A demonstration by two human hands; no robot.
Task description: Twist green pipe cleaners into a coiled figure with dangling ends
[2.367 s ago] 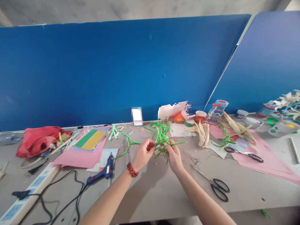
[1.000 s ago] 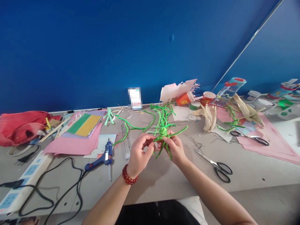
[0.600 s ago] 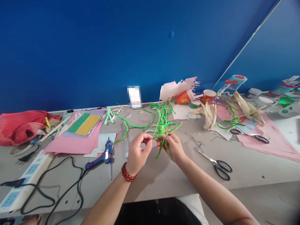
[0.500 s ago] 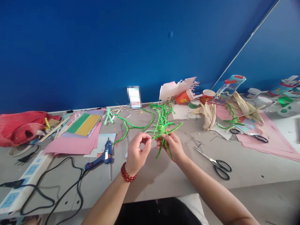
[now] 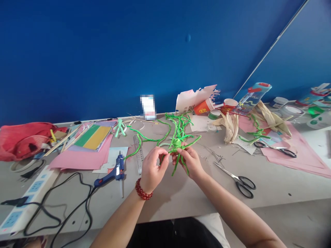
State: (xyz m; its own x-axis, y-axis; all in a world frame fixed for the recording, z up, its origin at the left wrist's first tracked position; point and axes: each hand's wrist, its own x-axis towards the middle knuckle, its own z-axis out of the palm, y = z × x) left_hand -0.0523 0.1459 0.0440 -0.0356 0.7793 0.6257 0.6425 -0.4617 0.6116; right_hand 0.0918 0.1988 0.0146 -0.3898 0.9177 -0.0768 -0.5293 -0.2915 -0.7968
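Head view, left hand (image 5: 152, 169) now on green pipe-cleaner ball (image 5: 176, 144), right hand (image 5: 187, 161) gripping

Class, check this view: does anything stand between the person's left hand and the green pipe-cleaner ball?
Nothing visible. The left hand sits right at the green pipe-cleaner ball, with only its own green strands around it; the right hand holds the other side.

A grey tabletop (image 5: 271, 187) carries pink paper sheets (image 5: 77, 161), a blue hot glue gun (image 5: 113, 172), a steel ruler (image 5: 138, 155), black-handled scissors (image 5: 239, 182), dried corn husks (image 5: 230, 129), a green pipe-cleaner bundle (image 5: 257, 132), and a power strip (image 5: 24, 199) with black cords.
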